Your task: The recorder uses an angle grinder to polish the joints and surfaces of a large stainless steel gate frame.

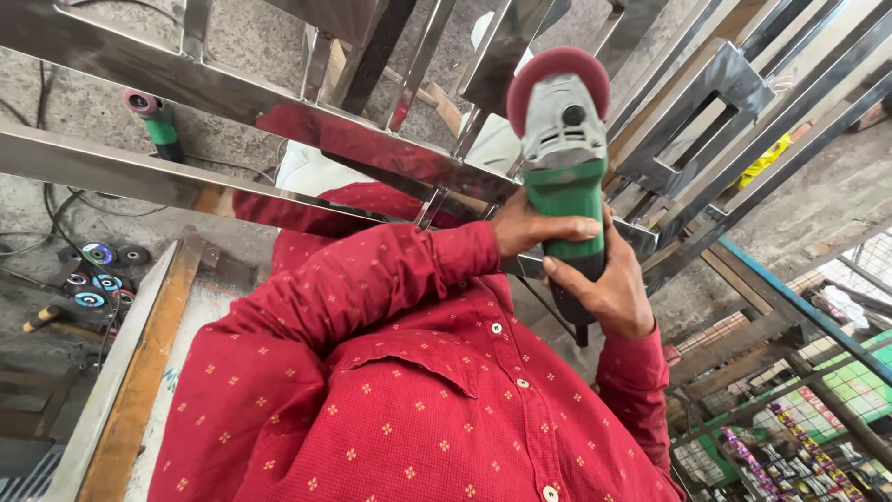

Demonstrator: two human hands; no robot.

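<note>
Both hands, left hand [534, 228] and right hand [609, 293], clamp the green angle grinder [565, 158], likely heavy and rigid, by its body against the polished steel frame [372, 139].

The steel frame [372, 139] is polished metal, glossy like a mirror. The grinder [564, 158] has a matt green plastic body and grey metal head. The shirt [409, 390] is red woven cloth. The floor [84, 102] looks like rough concrete.

Single head camera, looking steeply down the wearer's chest, close to both hands
</note>
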